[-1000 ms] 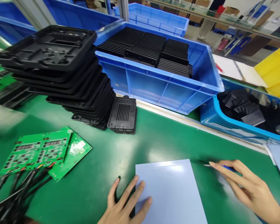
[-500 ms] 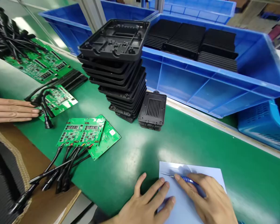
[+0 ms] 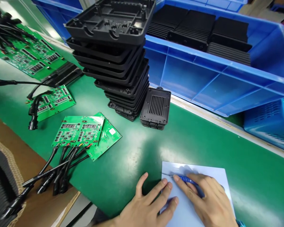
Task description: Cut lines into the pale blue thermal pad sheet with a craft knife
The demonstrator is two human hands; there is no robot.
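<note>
Gone since half a second ago: the other person's hand by the boards at far left. Own hands barely shifted. Left hand (image 3: 146, 206) lies flat, fingers spread, fingertips pinning the left edge of the pale blue sheet (image 3: 217, 176) on the green mat (image 3: 191, 138). Right hand (image 3: 210, 201) is closed round a blue-handled tool (image 3: 188, 180), its tip on the sheet's near-left area. Risk: light pinning lets the sheet skid or tear. Leaning stack of black housings (image 3: 115, 56) could topple onto the circuit boards (image 3: 81, 130).

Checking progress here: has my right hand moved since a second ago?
Yes. The right hand came left from the green mat onto the pale blue sheet.
</note>
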